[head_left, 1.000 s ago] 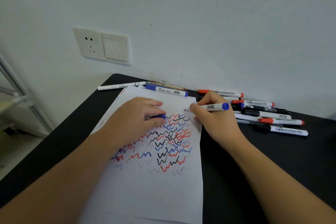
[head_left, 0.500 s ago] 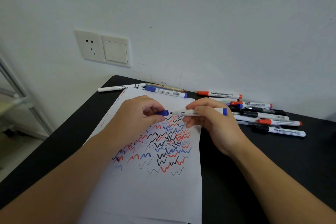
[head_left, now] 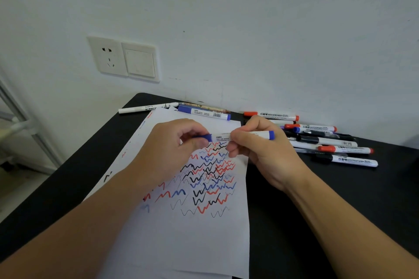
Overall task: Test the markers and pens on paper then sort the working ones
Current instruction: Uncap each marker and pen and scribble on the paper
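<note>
A white marker with blue ends (head_left: 263, 135) is held level above the paper (head_left: 188, 238). My right hand (head_left: 260, 152) grips its barrel. My left hand (head_left: 172, 149) pinches the blue cap (head_left: 204, 137), which sits on the marker's left end. The sheet carries several red, blue and black squiggles (head_left: 204, 179). A pile of whiteboard markers (head_left: 328, 142) with red, blue and black caps lies to the right. At the back left lie a blue-capped marker (head_left: 204, 113), a white pen (head_left: 147, 108) and a patterned pen (head_left: 204, 107).
The black table (head_left: 317, 210) stands against a white wall with a socket and switch plate (head_left: 124, 59). The table's left edge drops to the floor, where a metal frame (head_left: 20, 120) stands.
The right hand lifted the uncapped marker off the paper and turned it level. The left hand brought the blue cap to its tip, and the cap now sits on the marker.
</note>
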